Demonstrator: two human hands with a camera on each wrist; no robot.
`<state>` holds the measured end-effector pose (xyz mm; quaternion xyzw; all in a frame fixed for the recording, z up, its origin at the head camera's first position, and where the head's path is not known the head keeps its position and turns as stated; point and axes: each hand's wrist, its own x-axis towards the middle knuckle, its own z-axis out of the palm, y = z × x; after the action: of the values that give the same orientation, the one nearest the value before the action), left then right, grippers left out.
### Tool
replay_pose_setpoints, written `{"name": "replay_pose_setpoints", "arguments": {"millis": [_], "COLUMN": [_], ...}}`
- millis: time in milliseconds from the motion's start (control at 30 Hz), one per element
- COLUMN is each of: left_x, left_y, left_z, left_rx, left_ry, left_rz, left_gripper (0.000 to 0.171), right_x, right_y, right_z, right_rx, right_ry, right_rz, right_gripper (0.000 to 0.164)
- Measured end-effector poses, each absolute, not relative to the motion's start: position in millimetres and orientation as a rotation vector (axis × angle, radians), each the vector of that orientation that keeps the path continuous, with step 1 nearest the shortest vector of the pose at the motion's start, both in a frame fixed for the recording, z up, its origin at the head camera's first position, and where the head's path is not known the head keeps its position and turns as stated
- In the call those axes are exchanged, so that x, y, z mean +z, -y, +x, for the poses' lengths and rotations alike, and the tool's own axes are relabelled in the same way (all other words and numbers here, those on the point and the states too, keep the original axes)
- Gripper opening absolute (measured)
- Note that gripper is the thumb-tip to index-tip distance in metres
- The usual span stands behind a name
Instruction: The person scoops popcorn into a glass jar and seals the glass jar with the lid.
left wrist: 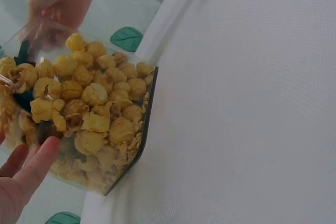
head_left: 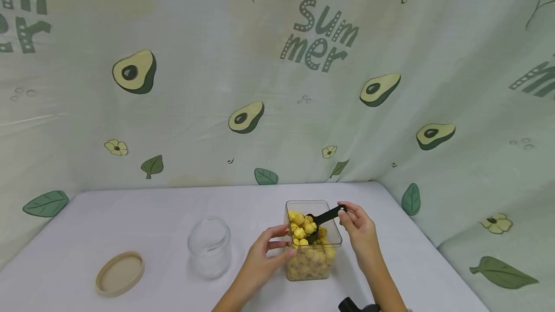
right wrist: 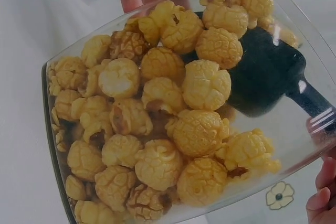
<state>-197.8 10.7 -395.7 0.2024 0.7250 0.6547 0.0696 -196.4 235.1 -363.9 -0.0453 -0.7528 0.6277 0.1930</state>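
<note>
A clear square tub (head_left: pixel 308 264) of yellow caramel popcorn (right wrist: pixel 173 103) stands on the table. My left hand (head_left: pixel 268 254) touches its left side, the extended fingers (left wrist: pixel 37 169) at the wall and the thumb near the front corner. My right hand (head_left: pixel 360 230) is over the tub's right edge. It pinches the handle end of a black measuring scoop (head_left: pixel 328 215) between thumb and fingers. The scoop's bowl (right wrist: pixel 262 72) sits down among the popcorn inside the tub, partly covered by pieces.
Left of the tub stands a clear round jar (head_left: pixel 210 249) without a lid on it. A beige round lid (head_left: pixel 120 273) lies farther left on the white table (head_left: pixel 165 215). A black object (head_left: pixel 353 305) shows at the bottom edge near my right forearm. A printed curtain hangs behind.
</note>
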Motion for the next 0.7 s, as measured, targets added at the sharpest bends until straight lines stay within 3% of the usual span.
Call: {"name": "replay_pose_setpoints", "arguments": {"millis": [700], "left_x": [-396.3], "left_y": [-11.0], "left_z": [-197.1], "left_rx": [2.009], "left_ry": [-2.146], "left_rz": [0.594], "left_gripper": [0.054], "right_x": [-366.7], "right_y": [-234.3], "right_z": [-199.9], "right_rx": [1.887], "right_ry": [1.992], "right_rz": [-0.286], "right_gripper": [0.036]}}
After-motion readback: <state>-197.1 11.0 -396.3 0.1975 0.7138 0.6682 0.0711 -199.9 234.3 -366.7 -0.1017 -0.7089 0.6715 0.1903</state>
